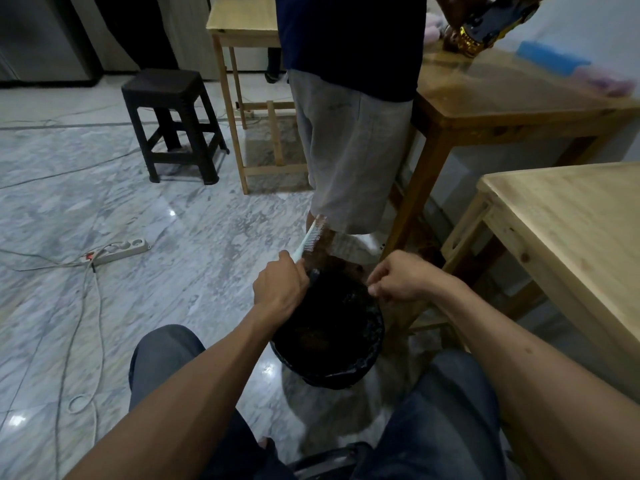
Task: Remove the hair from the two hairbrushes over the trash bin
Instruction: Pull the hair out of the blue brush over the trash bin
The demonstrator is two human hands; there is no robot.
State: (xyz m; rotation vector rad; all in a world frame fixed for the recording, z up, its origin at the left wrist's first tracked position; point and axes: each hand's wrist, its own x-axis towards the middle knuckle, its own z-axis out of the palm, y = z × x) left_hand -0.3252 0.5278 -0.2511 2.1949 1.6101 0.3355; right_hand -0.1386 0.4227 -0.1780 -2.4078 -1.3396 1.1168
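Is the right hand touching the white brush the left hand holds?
Apart. The head view shows the right hand over the trash bin, with dark bin interior between it and the white brush gripped by the left hand.

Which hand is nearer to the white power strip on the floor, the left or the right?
Left. The left hand, gripping the white comb, is on the side of the power strip. The right hand is beyond the trash bin, farther away.
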